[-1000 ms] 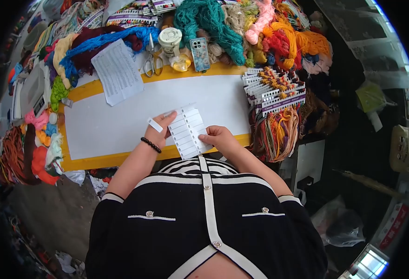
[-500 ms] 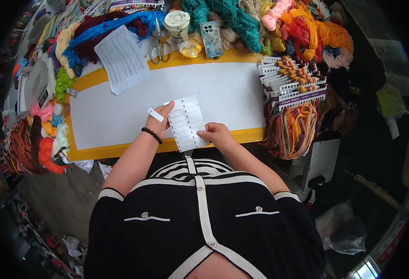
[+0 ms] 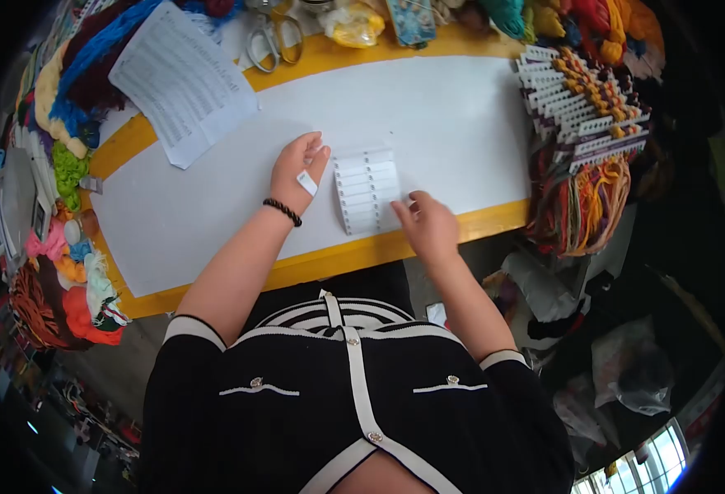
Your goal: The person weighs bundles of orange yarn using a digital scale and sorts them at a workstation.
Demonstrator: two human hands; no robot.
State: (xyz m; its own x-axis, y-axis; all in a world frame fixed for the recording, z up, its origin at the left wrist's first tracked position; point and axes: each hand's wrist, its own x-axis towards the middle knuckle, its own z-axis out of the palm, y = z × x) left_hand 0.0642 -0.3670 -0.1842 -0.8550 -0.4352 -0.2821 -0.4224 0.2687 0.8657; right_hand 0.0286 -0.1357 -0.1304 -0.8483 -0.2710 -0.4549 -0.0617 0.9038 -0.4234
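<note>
The sheet of labels (image 3: 358, 198) lies between the two hands on the white-topped table (image 3: 313, 262), its right edge near the parted thumb and fingers of the right hand (image 3: 432, 232); whether they touch it cannot be told. The left hand (image 3: 295, 174), beside the opposite edge, has loosely curled fingers with nothing visible between them and bears a single label (image 3: 307, 183) near the thumb. The sheet is probably light, thin and flexible, easily creased, and best taken by its outer edges, clear of the labels' faces.
</note>
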